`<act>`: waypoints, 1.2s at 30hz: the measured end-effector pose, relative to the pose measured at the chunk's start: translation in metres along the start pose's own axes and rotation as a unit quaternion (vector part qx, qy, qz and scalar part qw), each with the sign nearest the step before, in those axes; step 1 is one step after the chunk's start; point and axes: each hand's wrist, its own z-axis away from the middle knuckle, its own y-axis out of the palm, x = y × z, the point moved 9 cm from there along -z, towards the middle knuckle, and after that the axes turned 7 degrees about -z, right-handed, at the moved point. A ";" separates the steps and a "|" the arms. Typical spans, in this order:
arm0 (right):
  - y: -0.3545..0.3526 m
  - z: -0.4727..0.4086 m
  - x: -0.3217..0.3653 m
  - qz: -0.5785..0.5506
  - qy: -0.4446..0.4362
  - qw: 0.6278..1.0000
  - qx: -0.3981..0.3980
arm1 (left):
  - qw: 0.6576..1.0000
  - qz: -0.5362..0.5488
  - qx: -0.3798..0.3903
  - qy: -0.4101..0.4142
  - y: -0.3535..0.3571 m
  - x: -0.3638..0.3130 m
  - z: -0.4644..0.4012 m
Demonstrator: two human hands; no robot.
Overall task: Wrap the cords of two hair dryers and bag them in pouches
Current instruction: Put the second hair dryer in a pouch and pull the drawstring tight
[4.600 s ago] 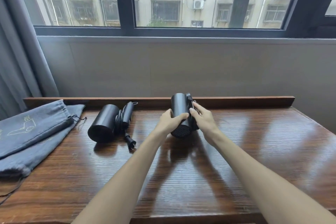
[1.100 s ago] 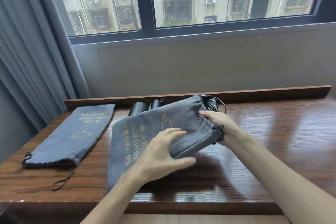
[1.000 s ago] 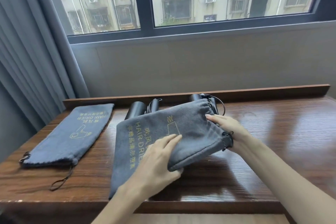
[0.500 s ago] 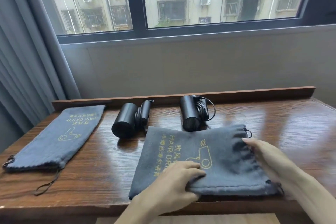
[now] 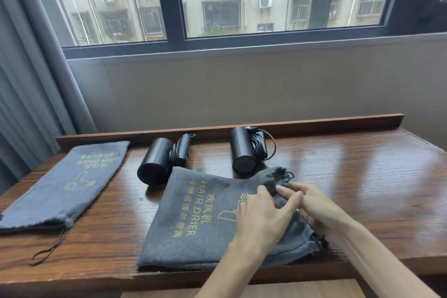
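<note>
Two black hair dryers lie at the back of the wooden table, cords wound around their handles: one on the left [image 5: 157, 161], one on the right [image 5: 243, 150]. A grey drawstring pouch [image 5: 193, 220] with yellow "HAIR DRIER" print lies flat in front of them, its mouth at the right. My left hand [image 5: 261, 215] and my right hand [image 5: 312, 205] meet at that mouth and pinch its gathered fabric. A second grey pouch [image 5: 70, 181] lies flat at the table's left end.
The table [image 5: 362, 189] has a raised wooden lip [image 5: 338, 120] along its back edge, against a grey wall under a window. A grey curtain [image 5: 29, 94] hangs at the left. A drawstring loop [image 5: 46, 251] of the left pouch trails toward the front edge.
The pouch came down from in front of the dryers to lie flat on the table. My left hand slid from the pouch's middle to its mouth, joining my right hand there.
</note>
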 end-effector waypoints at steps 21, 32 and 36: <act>-0.058 -0.052 0.048 0.110 -0.004 0.982 -0.152 | 0.950 0.309 -0.022 -0.031 -0.021 0.065 -0.010; 0.003 -0.148 0.036 0.126 0.158 0.968 -0.147 | 0.949 0.314 -0.008 -0.006 -0.014 0.069 -0.010; 0.001 -0.154 0.031 0.123 0.175 0.966 -0.142 | 0.968 0.247 -0.025 0.028 -0.009 0.064 -0.011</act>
